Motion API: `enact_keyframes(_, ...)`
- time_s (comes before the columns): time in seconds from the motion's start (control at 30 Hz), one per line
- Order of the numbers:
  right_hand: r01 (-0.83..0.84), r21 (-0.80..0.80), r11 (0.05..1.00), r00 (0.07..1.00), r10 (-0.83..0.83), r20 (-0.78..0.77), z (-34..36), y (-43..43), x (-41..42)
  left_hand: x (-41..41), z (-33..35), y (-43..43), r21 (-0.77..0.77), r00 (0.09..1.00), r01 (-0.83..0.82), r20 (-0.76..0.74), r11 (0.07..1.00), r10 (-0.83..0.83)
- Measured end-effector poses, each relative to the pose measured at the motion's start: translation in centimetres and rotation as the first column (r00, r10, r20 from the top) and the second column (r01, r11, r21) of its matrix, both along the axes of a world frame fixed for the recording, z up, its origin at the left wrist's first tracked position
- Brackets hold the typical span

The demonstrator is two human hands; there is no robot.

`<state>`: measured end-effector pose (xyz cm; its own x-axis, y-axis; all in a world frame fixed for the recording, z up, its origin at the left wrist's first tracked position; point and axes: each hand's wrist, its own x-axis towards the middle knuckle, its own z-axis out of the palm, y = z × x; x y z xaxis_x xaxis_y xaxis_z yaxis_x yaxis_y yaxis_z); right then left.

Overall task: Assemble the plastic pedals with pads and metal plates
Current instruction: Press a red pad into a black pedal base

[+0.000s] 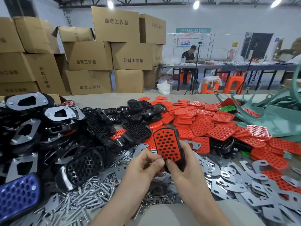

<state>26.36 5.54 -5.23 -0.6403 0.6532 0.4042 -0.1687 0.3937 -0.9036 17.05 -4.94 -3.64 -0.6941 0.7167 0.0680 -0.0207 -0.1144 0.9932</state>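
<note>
Your right hand (184,166) grips the black pedal (177,134) upright over the worktable (104,99), fingers curled behind it and thumb pressed on its lower front; your left hand (143,163) pinches its bottom left corner, fingers bent close together. A red pad (167,144) sits in the pedal's face. Around lie loose pedals (97,128), spare red pads (211,121), metal plates (244,185) and bolts (91,198)

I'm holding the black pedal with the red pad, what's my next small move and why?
Probably seat the small metal piece pinched in your left hand into the near end of the black plastic pedal with red perforated pad; your right hand grips it there.
</note>
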Motion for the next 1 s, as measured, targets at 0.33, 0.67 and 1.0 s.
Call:
enact_keyframes(0.33, -0.060, 0.026, 0.998, 0.998, 0.061, -0.014, 0.4, -0.8, -0.1, 0.1, 0.1, 0.2, -0.029, 0.997, -0.007, 0.071, 1.000, 0.009)
enact_keyframes(0.67, -0.147, -0.161, 0.976, 0.988, 0.137, -0.074, 0.6, -0.2, 0.2, 0.0, 0.0, 0.0, -0.008, 1.000, -0.016, -0.023, 1.000, 0.016)
enact_keyframes(1.0, -0.111, -0.269, 0.957, 0.989, 0.079, -0.125, 1.0, 0.7, 0.5, -0.8, 2.7, -2.6, -0.237, 0.868, -0.210, -0.491, 0.948, 0.070)
